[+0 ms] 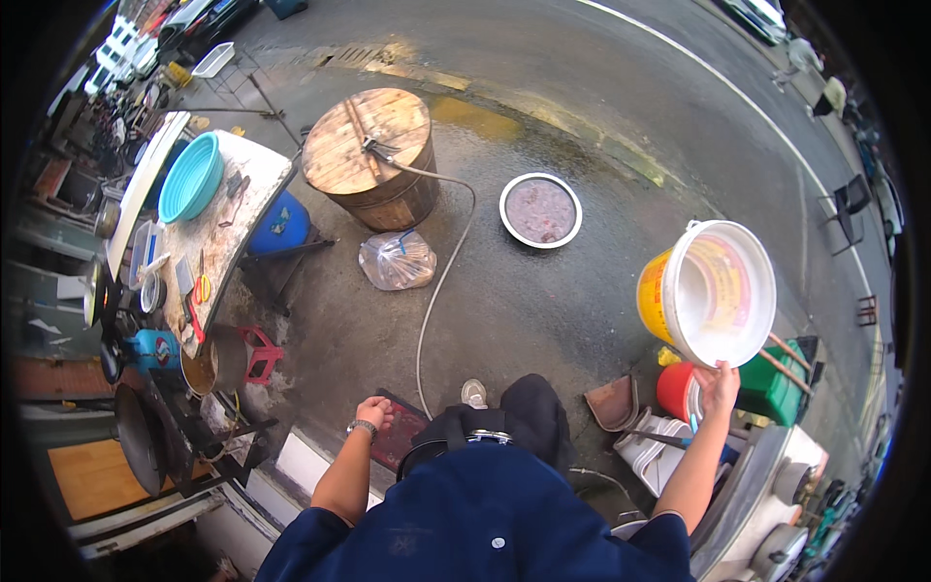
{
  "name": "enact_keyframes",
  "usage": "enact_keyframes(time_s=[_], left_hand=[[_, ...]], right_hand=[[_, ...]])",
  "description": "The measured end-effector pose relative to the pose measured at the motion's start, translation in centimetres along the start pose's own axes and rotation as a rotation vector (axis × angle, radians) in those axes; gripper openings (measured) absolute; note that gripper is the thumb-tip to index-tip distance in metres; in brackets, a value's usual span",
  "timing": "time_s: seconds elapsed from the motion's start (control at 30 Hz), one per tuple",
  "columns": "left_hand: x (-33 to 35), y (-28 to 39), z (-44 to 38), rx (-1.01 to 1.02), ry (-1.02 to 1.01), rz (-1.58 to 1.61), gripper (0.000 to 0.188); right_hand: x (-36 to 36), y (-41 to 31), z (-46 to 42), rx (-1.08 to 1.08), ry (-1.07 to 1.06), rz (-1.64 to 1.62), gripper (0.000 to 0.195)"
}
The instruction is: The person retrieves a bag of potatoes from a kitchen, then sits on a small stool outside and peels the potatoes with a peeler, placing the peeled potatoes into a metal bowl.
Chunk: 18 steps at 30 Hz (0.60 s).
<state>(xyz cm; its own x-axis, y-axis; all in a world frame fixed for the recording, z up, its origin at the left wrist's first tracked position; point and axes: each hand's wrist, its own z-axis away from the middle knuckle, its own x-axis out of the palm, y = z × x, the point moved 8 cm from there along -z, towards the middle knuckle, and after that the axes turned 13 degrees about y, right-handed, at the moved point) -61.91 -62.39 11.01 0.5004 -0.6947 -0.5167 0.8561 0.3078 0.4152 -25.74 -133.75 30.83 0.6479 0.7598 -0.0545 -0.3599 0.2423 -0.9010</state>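
Note:
My right hand (718, 391) grips the rim of a white plastic bucket (724, 291) with yellow and red print outside; the bucket is tilted so that its inside shows. My left hand (374, 413), with a metal watch at the wrist, hangs loosely curled over a dark red mat (400, 432) and holds nothing visible. Farther ahead, a round white-rimmed basin (540, 210) of pinkish, cloudy contents stands on the wet pavement. A hose (438, 291) runs from the wooden lid of a large barrel (385, 196) down to the ground near my feet.
A tied clear plastic bag (398, 260) lies by the barrel. At left, a worktop (247, 174) bears a turquoise basin (191, 177), scissors (201, 288) and knives. A red bucket (676, 391), a dustpan (612, 404), white containers (649, 455) and a green bin (774, 385) stand at right.

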Motion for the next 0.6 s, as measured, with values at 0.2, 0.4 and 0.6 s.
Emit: enact_keyframes(time_s=[0.2,0.4,0.6], left_hand=[[-0.3,6.3,-4.0,0.047,-0.049,0.045,0.034],[-9.6,4.9,-8.7,-0.076,0.094,0.108,0.036],[-17.8,1.8,-13.1,-0.311,0.16,0.098,0.025]], right_hand=[[17.9,12.4,4.2,0.167,-0.194,0.104,0.039],[34.5,27.0,9.2,0.393,-0.255,0.278,0.039],[43.0,36.5,15.9,0.481,-0.204,0.326,0.035]])
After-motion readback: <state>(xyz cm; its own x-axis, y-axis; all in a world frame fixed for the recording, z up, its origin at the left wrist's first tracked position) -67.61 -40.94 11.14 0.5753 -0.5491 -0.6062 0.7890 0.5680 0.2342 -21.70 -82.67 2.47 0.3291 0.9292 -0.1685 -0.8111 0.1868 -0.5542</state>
